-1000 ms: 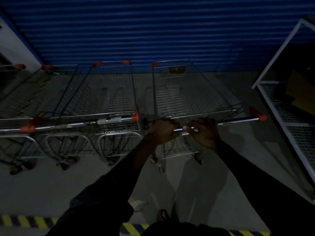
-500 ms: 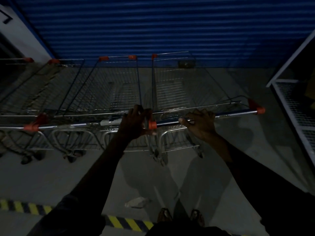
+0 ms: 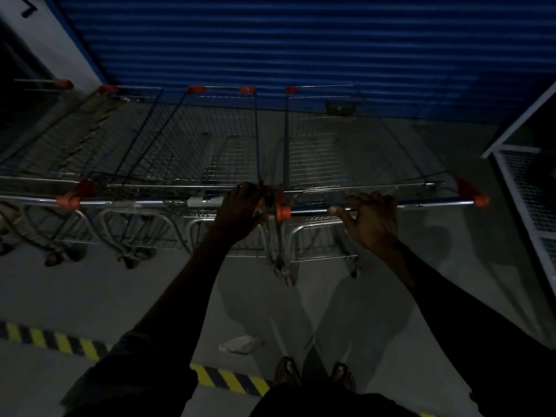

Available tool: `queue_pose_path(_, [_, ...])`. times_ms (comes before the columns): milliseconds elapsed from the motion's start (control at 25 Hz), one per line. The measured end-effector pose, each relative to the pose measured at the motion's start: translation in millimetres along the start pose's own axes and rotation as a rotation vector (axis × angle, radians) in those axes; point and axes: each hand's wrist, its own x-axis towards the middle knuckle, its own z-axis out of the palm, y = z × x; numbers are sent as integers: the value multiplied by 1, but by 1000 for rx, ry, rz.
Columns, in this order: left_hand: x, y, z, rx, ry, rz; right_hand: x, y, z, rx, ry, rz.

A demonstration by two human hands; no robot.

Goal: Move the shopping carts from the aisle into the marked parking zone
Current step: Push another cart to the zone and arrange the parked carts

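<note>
Both arms extended forward, sleeves dark. Left hand [image 3: 240, 210] reaches up and left, fingers curled over, palm down. Right hand [image 3: 371, 219] set well apart to the right, fingers [image 3: 340, 210] hooked, thumb pointing left.

The light is dim, leaving most of the scene in shadow. A blue corrugated shutter [image 3: 301, 46] fills the back wall, with a pale wall section [image 3: 45, 46] at its left edge. The floor [image 3: 75, 296] is smooth grey concrete. A yellow-and-black striped line [image 3: 228, 380] runs across it near the bottom. At the right stands a white wire-mesh rack [image 3: 523, 188].
</note>
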Motion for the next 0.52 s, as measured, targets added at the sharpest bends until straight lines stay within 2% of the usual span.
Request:
queue_pose_path(240, [1, -6, 2, -59, -70, -15, -21, 10, -4, -21, 135, 16])
queue_pose_path(520, [-4, -5, 2, -79, -84, -30, 12, 48, -1, 20, 3, 61])
